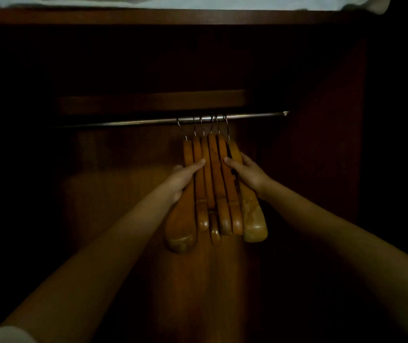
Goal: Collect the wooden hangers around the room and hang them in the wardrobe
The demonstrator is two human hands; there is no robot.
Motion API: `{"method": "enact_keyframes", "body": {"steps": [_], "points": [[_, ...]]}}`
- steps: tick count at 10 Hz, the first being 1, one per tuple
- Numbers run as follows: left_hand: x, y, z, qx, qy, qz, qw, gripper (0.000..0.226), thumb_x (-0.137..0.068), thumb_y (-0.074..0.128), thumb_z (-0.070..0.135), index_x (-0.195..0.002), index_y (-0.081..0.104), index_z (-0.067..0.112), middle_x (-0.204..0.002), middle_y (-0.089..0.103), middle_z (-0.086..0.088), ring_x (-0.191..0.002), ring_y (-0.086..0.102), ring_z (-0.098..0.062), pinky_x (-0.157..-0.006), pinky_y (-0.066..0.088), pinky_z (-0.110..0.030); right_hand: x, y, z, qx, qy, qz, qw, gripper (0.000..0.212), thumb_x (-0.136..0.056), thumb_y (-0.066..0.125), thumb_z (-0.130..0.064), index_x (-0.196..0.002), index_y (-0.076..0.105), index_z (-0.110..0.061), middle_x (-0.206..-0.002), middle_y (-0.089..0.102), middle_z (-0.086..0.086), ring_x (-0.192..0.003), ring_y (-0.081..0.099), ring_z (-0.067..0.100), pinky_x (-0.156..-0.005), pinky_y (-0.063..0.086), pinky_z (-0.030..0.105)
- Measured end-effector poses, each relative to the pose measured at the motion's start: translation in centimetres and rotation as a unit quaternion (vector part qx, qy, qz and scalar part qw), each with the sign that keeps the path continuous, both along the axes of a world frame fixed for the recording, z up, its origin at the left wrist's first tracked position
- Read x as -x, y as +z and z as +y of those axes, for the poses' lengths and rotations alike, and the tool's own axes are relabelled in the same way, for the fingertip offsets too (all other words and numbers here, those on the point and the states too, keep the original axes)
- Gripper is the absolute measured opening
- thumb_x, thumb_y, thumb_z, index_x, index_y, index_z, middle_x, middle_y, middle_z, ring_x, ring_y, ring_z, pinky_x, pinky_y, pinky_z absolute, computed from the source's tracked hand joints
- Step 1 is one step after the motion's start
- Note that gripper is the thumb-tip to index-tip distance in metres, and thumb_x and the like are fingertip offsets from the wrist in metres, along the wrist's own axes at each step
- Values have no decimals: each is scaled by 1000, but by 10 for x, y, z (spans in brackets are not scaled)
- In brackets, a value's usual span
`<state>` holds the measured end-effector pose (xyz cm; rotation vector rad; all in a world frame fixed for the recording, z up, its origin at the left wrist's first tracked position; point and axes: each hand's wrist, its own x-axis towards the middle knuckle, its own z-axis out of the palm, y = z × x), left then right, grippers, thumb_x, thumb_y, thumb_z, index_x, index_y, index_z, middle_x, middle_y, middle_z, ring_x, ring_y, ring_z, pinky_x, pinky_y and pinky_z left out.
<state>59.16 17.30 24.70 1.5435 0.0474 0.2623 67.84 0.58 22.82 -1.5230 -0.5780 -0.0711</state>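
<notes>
Pressed flat from both sides by left hand [182, 178] and right hand [247, 169]: six wooden hangers [216, 191], hooked on wardrobe rail [148, 122]; no legible writing.

Both bare arms reach forward, the left hand [184, 179] and right hand [246, 173] angled inward, fingers seemingly extended rather than curled.

Six wooden hangers [214, 191] hang side by side in one tight bunch, though the dim light makes the middle ones hard to separate, so six is my best count. Six metal hooks [203, 125] loop over one metal rail [148, 122]. Two hands are in view, the left hand [181, 180] and the right hand [248, 173], one at each side of the bunch.
</notes>
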Motion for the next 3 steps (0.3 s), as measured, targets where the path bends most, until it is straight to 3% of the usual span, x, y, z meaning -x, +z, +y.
{"method": "enact_keyframes", "body": {"steps": [1, 2, 3], "points": [[12, 1, -3, -36, -9, 7, 999, 54, -87, 59, 48, -129, 53, 15, -106, 70, -9, -84, 71, -17, -67, 59, -31, 5, -6, -5, 11, 6, 10, 1000, 63, -88, 59, -45, -143, 33, -28, -128, 61, 9, -101, 65, 19, -85, 53, 37], [39, 10, -6, -104, 25, -3, 994, 62, -90, 48, 54, -138, 46, 16, -136, 54, -10, -123, 51, -29, -106, 40, -45, 24, -4, -16, 46, -43, 9, 998, 78, -88, 55, -50, -151, 15, -27, -146, 45, 10, -120, 54, 25, -94, 43, 35], [86, 8, 4, -125, 135, -117, 976, 57, -87, 56, 52, -138, 45, 29, -141, 48, 1, -122, 49, -16, -94, 47, -36, 55, -23, -42, 90, -152, -70, 982, 80, -84, 53, -60, -149, 14, -36, -156, 28, 3, -136, 37, 24, -98, 38, 38]]}}
